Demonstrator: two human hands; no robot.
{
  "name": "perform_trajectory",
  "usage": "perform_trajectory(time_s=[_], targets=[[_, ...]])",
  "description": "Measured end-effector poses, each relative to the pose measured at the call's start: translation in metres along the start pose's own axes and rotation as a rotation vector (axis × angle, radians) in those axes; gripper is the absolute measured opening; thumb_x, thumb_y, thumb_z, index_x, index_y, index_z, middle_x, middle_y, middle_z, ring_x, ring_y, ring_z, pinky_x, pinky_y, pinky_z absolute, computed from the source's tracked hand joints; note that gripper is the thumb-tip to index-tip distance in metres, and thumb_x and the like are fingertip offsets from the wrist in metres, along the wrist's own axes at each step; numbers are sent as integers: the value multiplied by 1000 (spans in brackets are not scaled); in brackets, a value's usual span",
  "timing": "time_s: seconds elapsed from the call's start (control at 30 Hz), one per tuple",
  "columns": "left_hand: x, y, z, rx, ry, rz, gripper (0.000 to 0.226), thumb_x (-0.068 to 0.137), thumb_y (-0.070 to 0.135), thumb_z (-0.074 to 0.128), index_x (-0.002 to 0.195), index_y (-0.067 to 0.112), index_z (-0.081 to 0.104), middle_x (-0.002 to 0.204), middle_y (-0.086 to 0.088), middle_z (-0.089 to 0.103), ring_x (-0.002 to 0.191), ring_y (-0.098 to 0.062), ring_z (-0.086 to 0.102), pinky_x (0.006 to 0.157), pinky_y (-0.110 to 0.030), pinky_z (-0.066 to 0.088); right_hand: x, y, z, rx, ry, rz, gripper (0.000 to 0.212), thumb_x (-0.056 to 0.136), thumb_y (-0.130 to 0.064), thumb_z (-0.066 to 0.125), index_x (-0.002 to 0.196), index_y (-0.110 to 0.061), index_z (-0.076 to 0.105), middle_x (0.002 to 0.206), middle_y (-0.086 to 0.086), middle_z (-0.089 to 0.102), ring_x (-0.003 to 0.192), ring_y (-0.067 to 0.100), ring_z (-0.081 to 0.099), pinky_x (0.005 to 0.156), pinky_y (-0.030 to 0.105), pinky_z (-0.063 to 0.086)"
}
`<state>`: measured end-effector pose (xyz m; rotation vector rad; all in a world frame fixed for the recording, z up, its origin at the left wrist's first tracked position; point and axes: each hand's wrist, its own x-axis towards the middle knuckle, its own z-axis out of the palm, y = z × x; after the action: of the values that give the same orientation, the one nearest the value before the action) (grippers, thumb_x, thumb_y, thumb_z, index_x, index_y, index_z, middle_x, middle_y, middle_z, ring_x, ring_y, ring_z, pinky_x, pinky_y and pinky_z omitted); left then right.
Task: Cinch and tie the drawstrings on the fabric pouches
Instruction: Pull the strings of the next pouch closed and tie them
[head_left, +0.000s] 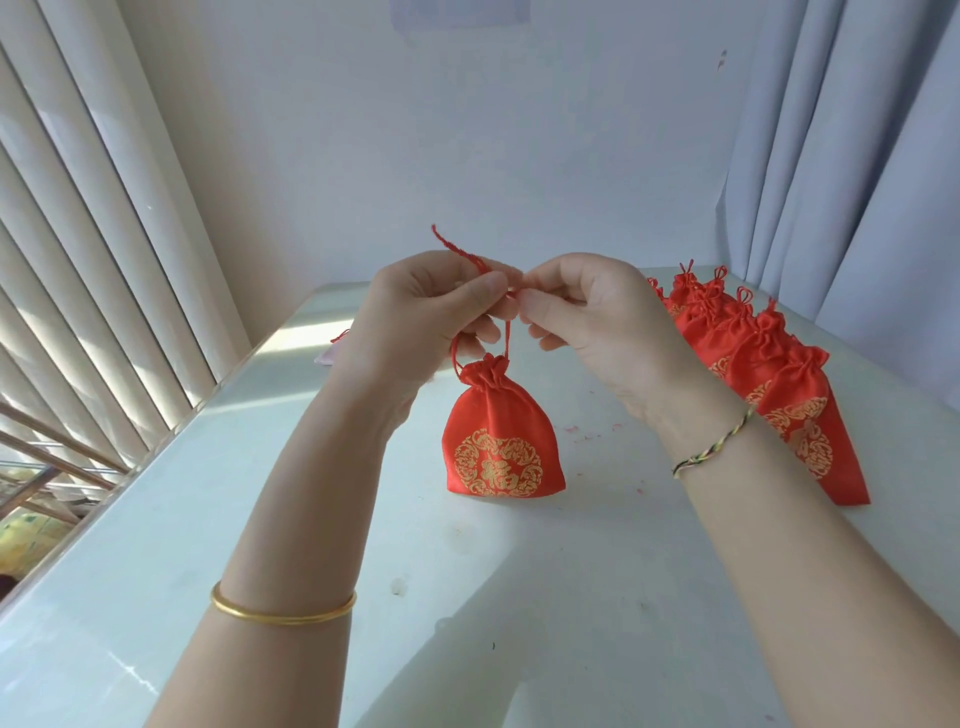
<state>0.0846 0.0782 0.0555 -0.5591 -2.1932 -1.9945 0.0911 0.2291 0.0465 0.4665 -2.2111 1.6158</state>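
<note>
**A:** Where is the pouch?

**B:** The small red satin pouch with a round gold emblem (500, 441) hangs upright in the middle of the view, its mouth gathered tight. It hangs from its thin red drawstring cord (467, 255). I cannot tell whether the pouch's base touches the glossy white table (467, 597) beneath it.

**A:** And the hands?

**B:** Both are raised just above the pouch, fingertips nearly meeting. The left hand (441, 312) pinches the cord between thumb and forefinger, with its other fingers curled underneath. A loose end of cord sticks up and to the left from that pinch. The right hand (587, 317) pinches the cord between thumb and forefinger as well, and its remaining fingers are loosely bent. One strand runs straight down from the pinches to the pouch's neck, and a loop curves down to the neck's left side.

**A:** Anything on the wrists?

**B:** There is a plain gold bangle (283, 610) on the left forearm and a thin braided string bracelet (711, 441) on the right wrist.

**A:** What else is around the pouch?

**B:** To its right, a row of matching red pouches (758, 358) lies overlapping on the table, necks cinched and cords knotted. Well to its left are white vertical blinds (78, 218). Behind it is a pale wall, and to the far right behind it hangs a pale pleated curtain (857, 156).
</note>
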Motion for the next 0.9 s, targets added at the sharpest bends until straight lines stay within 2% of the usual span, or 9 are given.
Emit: perform_trajectory(time_s=[0.1, 0.23, 0.33, 0.43, 0.57, 0.63, 0.73, 0.8, 0.9], targets=[[-1, 0, 0, -62, 33, -33, 12, 90, 7, 58, 92, 8, 69, 76, -4, 73, 62, -12, 63, 59, -23, 50, 0, -3, -4, 10, 30, 17, 18, 87, -9, 57, 72, -19, 59, 64, -7, 57, 58, 4, 54, 58, 21, 47], [-1, 0, -1, -33, 67, -35, 12, 85, 2, 62, 83, 10, 71, 78, -4, 73, 73, -20, 61, 75, -37, 45, -4, -5, -10, -56, -180, 59, 14, 82, -9, 60, 68, -12, 60, 55, -8, 55, 55, 8, 51, 55, 22, 43], [-2, 3, -3, 11, -33, -12, 17, 82, -6, 63, 85, 10, 68, 77, -4, 72, 72, -19, 62, 75, -31, 54, -1, 2, -8, 71, -108, 106, 15, 80, -22, 57, 71, -13, 64, 67, -2, 60, 66, 11, 55, 60, 26, 45], [-4, 3, -3, 240, -106, 136, 24, 81, -8, 61, 90, 13, 68, 82, -7, 70, 74, -13, 64, 73, -23, 56, 3, 7, -1, 187, -30, 106, 21, 90, -10, 44, 90, -15, 64, 81, -2, 65, 80, 13, 62, 75, 34, 49], [-1, -4, 3, 475, -3, 351, 34, 80, -6, 60, 95, 24, 66, 84, 4, 66, 76, -8, 61, 74, -21, 53, 0, 11, 10, 368, -146, 176, 22, 95, -5, 43, 89, -12, 63, 73, 1, 64, 64, 19, 63, 69, 35, 53], [1, -8, 5, 498, 50, 413, 37, 80, -5, 59, 96, 27, 64, 84, 6, 65, 79, -9, 61, 75, -23, 52, 0, 11, 10, 406, -199, 224, 20, 93, -8, 46, 85, -10, 64, 75, 1, 65, 63, 18, 61, 70, 36, 53], [0, -11, 8, 463, 83, 468, 37, 79, -8, 58, 97, 24, 65, 83, 8, 67, 77, -7, 62, 71, -17, 50, -2, 11, 8, 444, -290, 272, 22, 92, -9, 44, 82, -9, 64, 79, 3, 66, 66, 14, 63, 66, 29, 52], [0, -12, 9, 406, 102, 459, 34, 80, -8, 59, 96, 22, 66, 83, 8, 68, 75, -5, 62, 70, -14, 49, -3, 12, 9, 443, -272, 270, 25, 93, -9, 45, 77, -12, 63, 76, 1, 66, 67, 14, 63, 63, 26, 52], [1, -15, 8, 385, 159, 411, 26, 82, -1, 63, 91, 23, 69, 83, 14, 70, 80, -6, 65, 76, -24, 53, 0, 16, 9, 370, -146, 262, 23, 94, -12, 47, 77, -11, 61, 77, 4, 66, 70, 21, 63, 74, 37, 51]])
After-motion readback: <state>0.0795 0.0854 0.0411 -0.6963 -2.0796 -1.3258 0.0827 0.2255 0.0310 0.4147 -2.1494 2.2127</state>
